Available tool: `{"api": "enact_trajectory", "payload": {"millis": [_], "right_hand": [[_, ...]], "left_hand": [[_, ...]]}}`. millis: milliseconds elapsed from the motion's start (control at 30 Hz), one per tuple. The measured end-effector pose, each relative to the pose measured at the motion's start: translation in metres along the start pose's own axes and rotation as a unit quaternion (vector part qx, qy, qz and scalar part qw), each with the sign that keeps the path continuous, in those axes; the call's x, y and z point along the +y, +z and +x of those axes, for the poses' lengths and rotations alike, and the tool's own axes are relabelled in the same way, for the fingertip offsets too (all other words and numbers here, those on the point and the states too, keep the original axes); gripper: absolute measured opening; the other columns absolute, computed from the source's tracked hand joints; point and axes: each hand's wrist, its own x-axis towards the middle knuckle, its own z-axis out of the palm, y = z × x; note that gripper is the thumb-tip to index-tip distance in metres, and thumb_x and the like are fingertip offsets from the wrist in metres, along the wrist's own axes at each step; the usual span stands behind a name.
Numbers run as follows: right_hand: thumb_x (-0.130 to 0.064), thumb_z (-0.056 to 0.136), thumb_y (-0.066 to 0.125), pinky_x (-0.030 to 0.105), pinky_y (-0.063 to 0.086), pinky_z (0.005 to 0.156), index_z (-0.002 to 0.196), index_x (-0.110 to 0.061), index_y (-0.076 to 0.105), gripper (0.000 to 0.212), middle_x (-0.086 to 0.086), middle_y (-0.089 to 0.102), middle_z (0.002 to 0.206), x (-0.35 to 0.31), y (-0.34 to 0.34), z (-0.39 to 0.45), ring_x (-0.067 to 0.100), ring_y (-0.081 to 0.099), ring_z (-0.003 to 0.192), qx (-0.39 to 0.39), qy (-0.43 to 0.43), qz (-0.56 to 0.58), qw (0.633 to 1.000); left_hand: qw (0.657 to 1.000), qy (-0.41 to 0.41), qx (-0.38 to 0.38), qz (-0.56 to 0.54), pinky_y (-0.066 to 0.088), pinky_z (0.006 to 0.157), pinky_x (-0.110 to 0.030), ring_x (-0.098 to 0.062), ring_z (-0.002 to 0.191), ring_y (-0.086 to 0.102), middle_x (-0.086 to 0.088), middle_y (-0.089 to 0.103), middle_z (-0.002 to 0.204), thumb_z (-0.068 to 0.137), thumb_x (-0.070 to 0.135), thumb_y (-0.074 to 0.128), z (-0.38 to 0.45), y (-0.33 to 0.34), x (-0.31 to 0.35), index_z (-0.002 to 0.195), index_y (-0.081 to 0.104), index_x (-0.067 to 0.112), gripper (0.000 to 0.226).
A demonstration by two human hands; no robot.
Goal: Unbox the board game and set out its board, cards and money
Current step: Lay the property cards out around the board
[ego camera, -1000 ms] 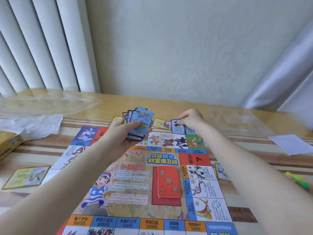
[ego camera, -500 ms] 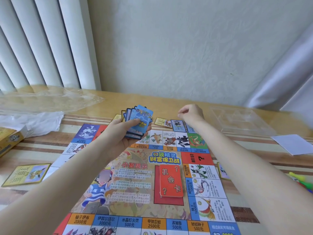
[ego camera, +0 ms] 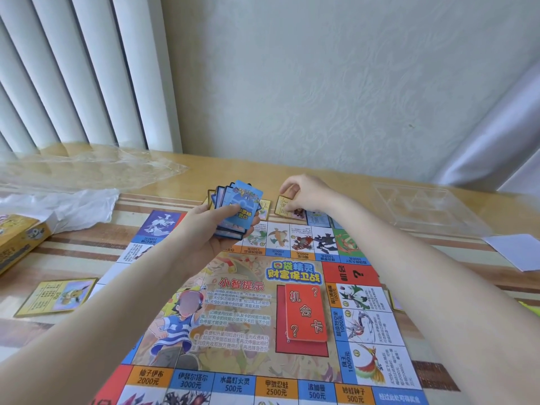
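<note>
I am dealing cards along the far edge of the colourful square game board [ego camera: 263, 317]: my left hand [ego camera: 204, 238] clasps the fanned blue-backed card stack [ego camera: 238, 211], my right hand [ego camera: 306, 195] pinches one yellow-bordered card [ego camera: 283, 206] there. Next, I judge, it must be laid flat beside its neighbours.

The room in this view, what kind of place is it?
Probably a room in a home, not a workshop. A game board lies on a wooden table pushed against a wallpapered wall, with vertical blinds on the left.
</note>
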Motion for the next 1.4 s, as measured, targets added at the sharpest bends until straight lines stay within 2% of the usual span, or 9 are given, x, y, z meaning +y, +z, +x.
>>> {"api": "enact_trajectory", "payload": {"millis": [133, 267, 367, 500, 933, 1167, 1233, 1300, 1400], "right_hand": [[-0.003, 0.081, 0.069, 0.019, 0.047, 0.065, 0.109, -0.009, 0.063, 0.029, -0.004, 0.057, 0.087, -0.001, -0.005, -0.002, 0.014, 0.055, 0.079, 0.055, 0.019, 0.149, 0.987], [0.006, 0.082, 0.063, 0.016, 0.047, 0.053, 0.109, 0.005, 0.058, 0.028, 0.004, 0.058, 0.079, -0.001, -0.016, -0.001, 0.012, 0.055, 0.063, 0.116, 0.054, 0.353, 0.927], [0.008, 0.082, 0.062, 0.015, 0.043, 0.045, 0.106, 0.005, 0.058, 0.025, 0.007, 0.059, 0.075, 0.000, -0.020, -0.005, 0.011, 0.052, 0.058, 0.117, 0.077, 0.392, 0.909], [0.010, 0.079, 0.064, 0.014, 0.043, 0.045, 0.102, -0.001, 0.059, 0.027, 0.009, 0.061, 0.078, 0.008, -0.016, -0.014, 0.012, 0.053, 0.058, 0.061, 0.085, 0.371, 0.923], [0.009, 0.080, 0.063, 0.014, 0.042, 0.046, 0.094, -0.006, 0.059, 0.021, 0.006, 0.060, 0.078, 0.012, -0.015, -0.014, 0.011, 0.054, 0.060, 0.037, 0.082, 0.342, 0.935], [-0.009, 0.084, 0.066, 0.020, 0.038, 0.052, 0.106, -0.007, 0.062, 0.023, 0.004, 0.062, 0.085, 0.019, -0.007, -0.011, 0.012, 0.049, 0.065, 0.003, 0.093, 0.144, 0.985], [-0.014, 0.086, 0.066, 0.020, 0.037, 0.054, 0.110, -0.008, 0.063, 0.024, 0.002, 0.061, 0.091, 0.020, -0.006, -0.012, 0.013, 0.051, 0.072, 0.002, 0.082, 0.096, 0.992], [-0.016, 0.086, 0.066, 0.022, 0.038, 0.062, 0.113, -0.009, 0.064, 0.028, 0.002, 0.058, 0.098, 0.020, -0.006, -0.013, 0.016, 0.052, 0.086, 0.009, 0.072, 0.056, 0.996], [-0.016, 0.086, 0.065, 0.024, 0.037, 0.075, 0.116, -0.010, 0.064, 0.030, 0.003, 0.058, 0.102, 0.020, -0.005, -0.014, 0.015, 0.051, 0.091, 0.017, 0.068, 0.034, 0.997]], "left_hand": [[1.000, -0.002, -0.001, -0.001, 0.060, 0.066, -0.038, -0.030, 0.081, 0.072, -0.024, 0.064, 0.106, 0.088, 0.001, 0.057, 0.000, -0.002, -0.001, 0.121, 0.046, 0.003, 0.035], [1.000, -0.006, 0.000, -0.002, 0.059, 0.069, -0.039, -0.032, 0.088, 0.070, -0.025, 0.063, 0.110, 0.088, 0.002, 0.057, 0.001, -0.002, -0.002, 0.124, 0.044, 0.004, 0.038], [1.000, -0.004, -0.001, 0.001, 0.059, 0.069, -0.039, -0.031, 0.088, 0.070, -0.024, 0.062, 0.112, 0.088, 0.002, 0.057, 0.000, -0.002, -0.002, 0.122, 0.045, 0.004, 0.037], [1.000, -0.003, 0.005, 0.000, 0.059, 0.072, -0.040, -0.031, 0.087, 0.070, -0.024, 0.062, 0.110, 0.088, 0.002, 0.057, 0.000, -0.002, -0.002, 0.115, 0.048, 0.004, 0.028], [1.000, -0.004, 0.003, 0.003, 0.059, 0.071, -0.041, -0.032, 0.088, 0.070, -0.025, 0.062, 0.112, 0.089, 0.002, 0.056, 0.001, -0.005, -0.001, 0.120, 0.046, 0.002, 0.033], [1.000, -0.003, 0.006, 0.005, 0.058, 0.072, -0.042, -0.032, 0.089, 0.069, -0.026, 0.062, 0.112, 0.089, 0.002, 0.057, 0.003, -0.007, 0.000, 0.116, 0.047, 0.002, 0.029], [1.000, -0.003, 0.004, 0.010, 0.058, 0.073, -0.042, -0.033, 0.090, 0.069, -0.026, 0.062, 0.112, 0.089, 0.002, 0.057, 0.003, -0.007, 0.000, 0.114, 0.048, 0.002, 0.026], [1.000, -0.002, 0.006, 0.012, 0.058, 0.072, -0.042, -0.033, 0.090, 0.069, -0.025, 0.062, 0.111, 0.089, 0.002, 0.057, 0.002, -0.006, -0.001, 0.112, 0.048, 0.003, 0.025], [1.000, -0.006, 0.010, 0.004, 0.058, 0.074, -0.042, -0.033, 0.092, 0.069, -0.025, 0.062, 0.111, 0.089, 0.002, 0.057, 0.003, -0.006, -0.001, 0.108, 0.048, 0.004, 0.021]]}}
